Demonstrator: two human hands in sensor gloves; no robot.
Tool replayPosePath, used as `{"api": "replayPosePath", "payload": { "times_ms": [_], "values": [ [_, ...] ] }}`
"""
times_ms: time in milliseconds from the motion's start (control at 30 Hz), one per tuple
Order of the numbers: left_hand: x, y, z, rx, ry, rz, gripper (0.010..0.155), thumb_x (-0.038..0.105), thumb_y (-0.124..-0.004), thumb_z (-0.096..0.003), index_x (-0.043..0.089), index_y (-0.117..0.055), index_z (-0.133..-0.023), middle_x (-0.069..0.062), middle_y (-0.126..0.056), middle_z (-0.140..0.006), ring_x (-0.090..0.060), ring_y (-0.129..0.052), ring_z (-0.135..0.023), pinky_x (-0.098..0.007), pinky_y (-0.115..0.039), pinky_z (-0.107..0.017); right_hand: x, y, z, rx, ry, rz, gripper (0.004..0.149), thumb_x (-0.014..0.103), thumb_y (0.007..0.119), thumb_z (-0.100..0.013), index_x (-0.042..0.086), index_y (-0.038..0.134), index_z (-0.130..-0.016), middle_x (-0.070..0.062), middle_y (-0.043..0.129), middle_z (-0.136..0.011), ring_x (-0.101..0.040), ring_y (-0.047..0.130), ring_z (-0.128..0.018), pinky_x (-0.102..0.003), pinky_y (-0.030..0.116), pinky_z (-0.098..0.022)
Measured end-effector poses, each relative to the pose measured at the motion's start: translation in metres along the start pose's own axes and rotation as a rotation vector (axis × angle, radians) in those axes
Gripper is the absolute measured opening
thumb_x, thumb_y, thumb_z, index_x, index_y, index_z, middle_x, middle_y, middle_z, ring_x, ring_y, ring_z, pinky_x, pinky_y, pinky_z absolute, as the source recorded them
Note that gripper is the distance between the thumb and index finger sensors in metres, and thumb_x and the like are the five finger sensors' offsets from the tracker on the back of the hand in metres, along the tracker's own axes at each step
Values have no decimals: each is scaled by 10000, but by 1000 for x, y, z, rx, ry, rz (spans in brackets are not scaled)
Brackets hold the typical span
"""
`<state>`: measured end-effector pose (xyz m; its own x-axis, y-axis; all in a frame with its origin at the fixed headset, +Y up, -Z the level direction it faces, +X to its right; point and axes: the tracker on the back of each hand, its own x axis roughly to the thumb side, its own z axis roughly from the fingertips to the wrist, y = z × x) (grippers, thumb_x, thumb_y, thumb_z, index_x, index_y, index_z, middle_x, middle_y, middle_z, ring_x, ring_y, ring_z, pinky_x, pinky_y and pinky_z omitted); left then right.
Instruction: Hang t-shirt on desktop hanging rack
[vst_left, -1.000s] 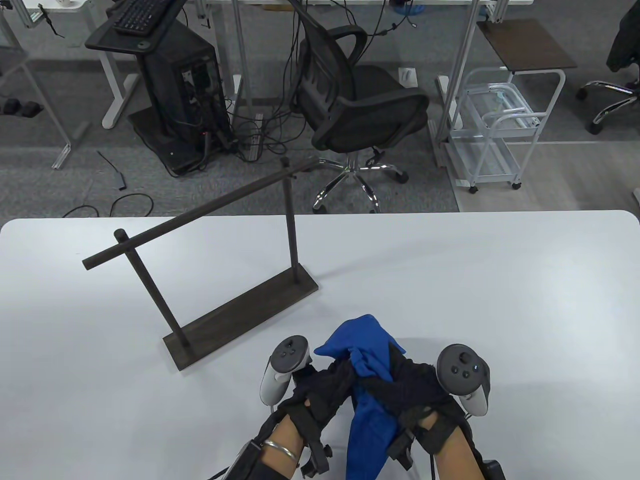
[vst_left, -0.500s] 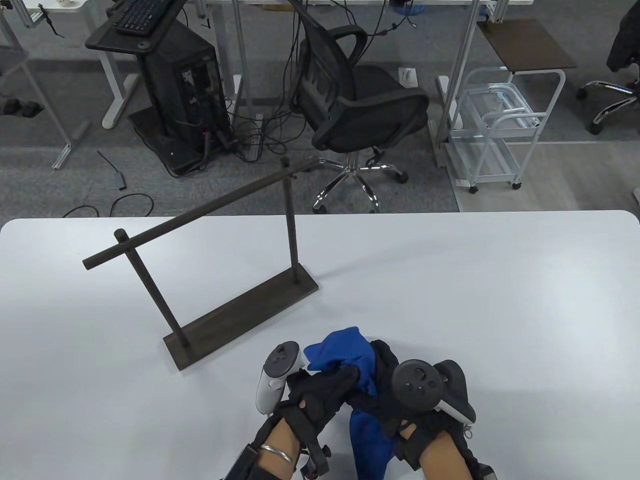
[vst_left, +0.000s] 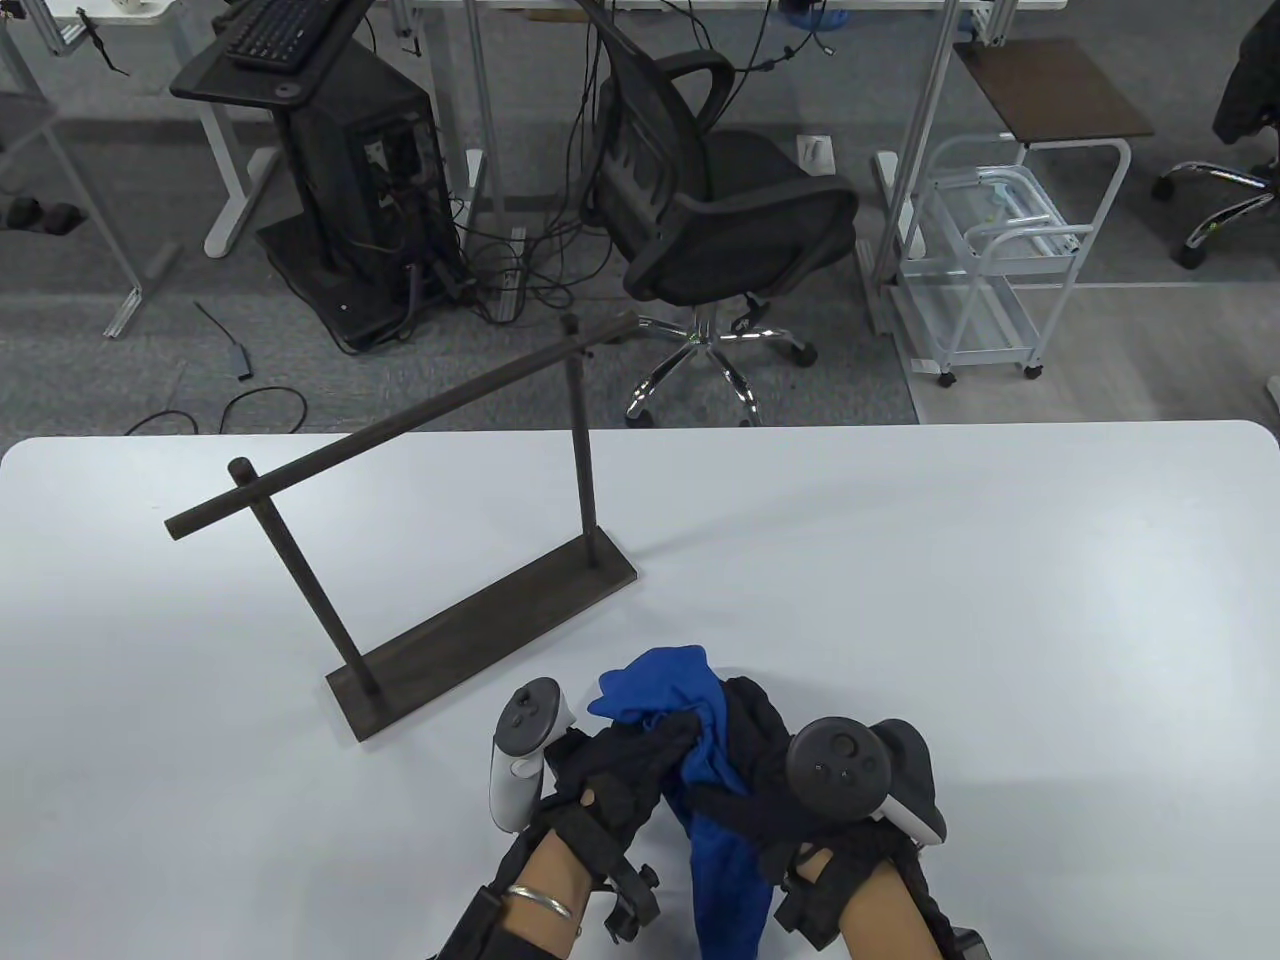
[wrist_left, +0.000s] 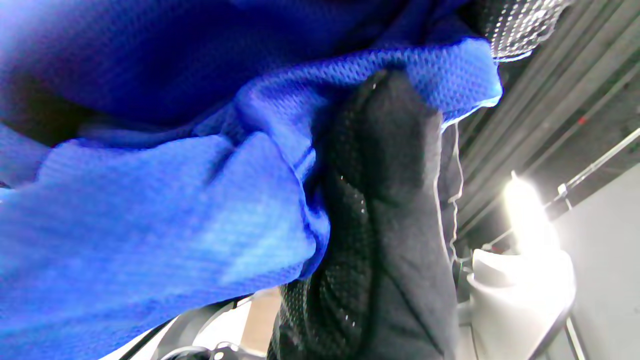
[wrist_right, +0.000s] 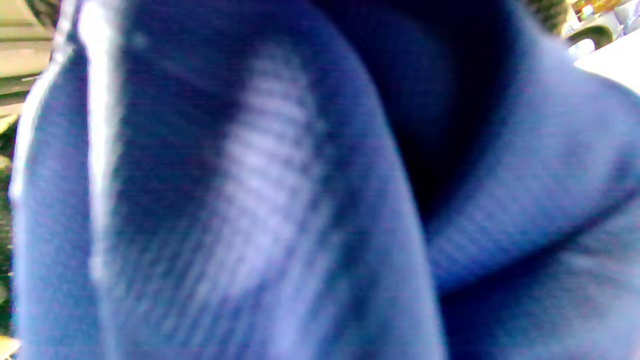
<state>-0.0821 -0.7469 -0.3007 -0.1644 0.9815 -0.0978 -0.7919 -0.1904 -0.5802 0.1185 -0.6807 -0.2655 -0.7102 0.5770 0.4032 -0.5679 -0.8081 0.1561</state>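
A: Where is the bunched blue mesh-knit t-shirt held?

B: It is gripped between both gloved hands at the six o'clock edge of the white surface. The left hand is closed on the upper bundle, and in the left wrist view a black gloved finger is seen pressed into a fold of the cloth. The right hand is wrapped around the fabric beside it; its fingers are hidden in its own wrist view, which is filled by blurred blue cloth. A tail of the shirt is left hanging toward six o'clock.

A: And the dark wooden desktop hanging rack?

B: It is stood at about eleven o'clock from the hands, apart from them. Its top bar is run from eight o'clock up to two o'clock, with the near post closest to the left hand.

A: What does the coming move turn on?

B: Probably, the shirt must be lifted and spread along that slanted bar, so the cloth's long edge should be matched to it. The left hand is judged nearer.
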Motion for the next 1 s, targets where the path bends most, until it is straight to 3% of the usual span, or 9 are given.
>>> {"api": "replayPosePath", "payload": {
  "times_ms": [467, 767, 1000],
  "values": [
    [8, 13, 7, 58, -94, 69, 844, 654, -599, -558, 198, -177, -1130, 5, -495, -1132, -250, -707, -1007, -552, -524, -784, -14, -5, 2, -10, 37, -53, 788, 420, 813, -400, 172, 369, -1003, -204, 378, -1007, -382, 885, -590, -543, 748, -398],
    [24, 30, 17, 133, -208, 167, 822, 621, -606, -565, 220, -158, -1126, 4, -514, -1129, -228, -743, -973, -531, -545, -778, -28, -6, 3, -2, 77, -71, 783, 400, 818, -402, 173, 369, -1002, -207, 386, -1006, -390, 876, -599, -550, 739, -406],
    [40, 31, 19, 61, -298, 232, 934, 698, -605, -540, 227, -51, -1126, -27, -401, -1190, -282, -643, -1052, -569, -476, -799, -36, -11, 5, -13, 92, -112, 785, 406, 818, -403, 175, 368, -1003, -204, 394, -1007, -396, 868, -612, -555, 735, -414]
  ]
}}
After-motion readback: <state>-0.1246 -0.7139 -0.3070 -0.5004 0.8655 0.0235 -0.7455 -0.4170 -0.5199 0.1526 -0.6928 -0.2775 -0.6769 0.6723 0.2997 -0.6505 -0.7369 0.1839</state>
